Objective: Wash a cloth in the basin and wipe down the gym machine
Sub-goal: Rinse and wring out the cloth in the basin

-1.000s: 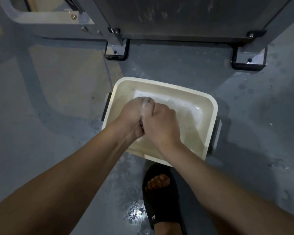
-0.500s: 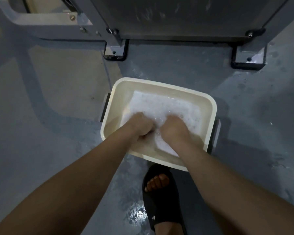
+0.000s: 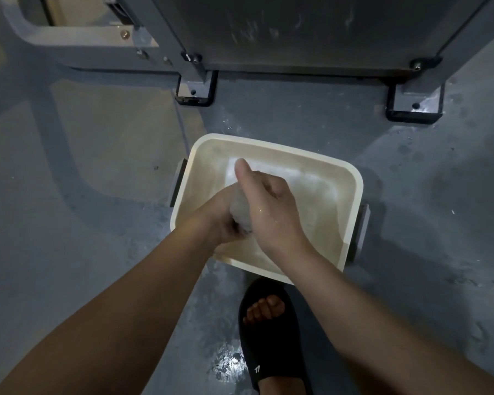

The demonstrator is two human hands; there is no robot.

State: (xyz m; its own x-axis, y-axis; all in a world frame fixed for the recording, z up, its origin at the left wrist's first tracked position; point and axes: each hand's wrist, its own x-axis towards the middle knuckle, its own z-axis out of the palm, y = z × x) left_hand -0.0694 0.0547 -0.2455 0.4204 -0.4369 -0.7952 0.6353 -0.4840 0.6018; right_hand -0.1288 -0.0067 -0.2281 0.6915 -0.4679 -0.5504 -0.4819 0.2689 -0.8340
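Dim light on a wet grey-blue floor with pale patches

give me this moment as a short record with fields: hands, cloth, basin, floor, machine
left hand: left hand grips the lower end of the cloth
right hand: right hand grips the cloth from the other side, thumb raised
cloth: wet, bunched pale cloth, held between both hands above the water
basin: cream rectangular plastic basin on the floor, holding foamy water
floor: grey-blue painted floor, wet patches near the basin
machine: dark grey metal gym machine base beyond the basin
foot: black slide sandal just short of the basin
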